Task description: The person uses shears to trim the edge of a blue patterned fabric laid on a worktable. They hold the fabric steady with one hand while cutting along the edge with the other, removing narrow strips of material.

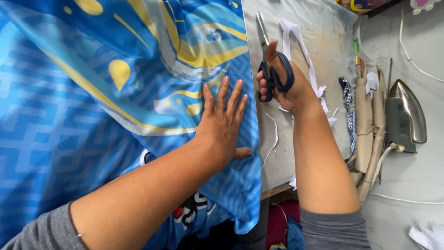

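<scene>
A large blue fabric (92, 92) with yellow and white patterns covers the left of the grey table (323, 41). My left hand (224, 122) lies flat on the fabric near its right edge, fingers spread. My right hand (286, 83) grips a pair of black-handled scissors (273, 69), with fingers through the loops. The metal blades point away from me along the fabric's right edge.
White cloth strips (300, 46) and small scraps lie on the table beside my right hand. Rolled beige cloth bundles (370, 125) and a metal iron (409, 115) with a white cord sit at the right. More white scraps (428, 234) lie at the bottom right.
</scene>
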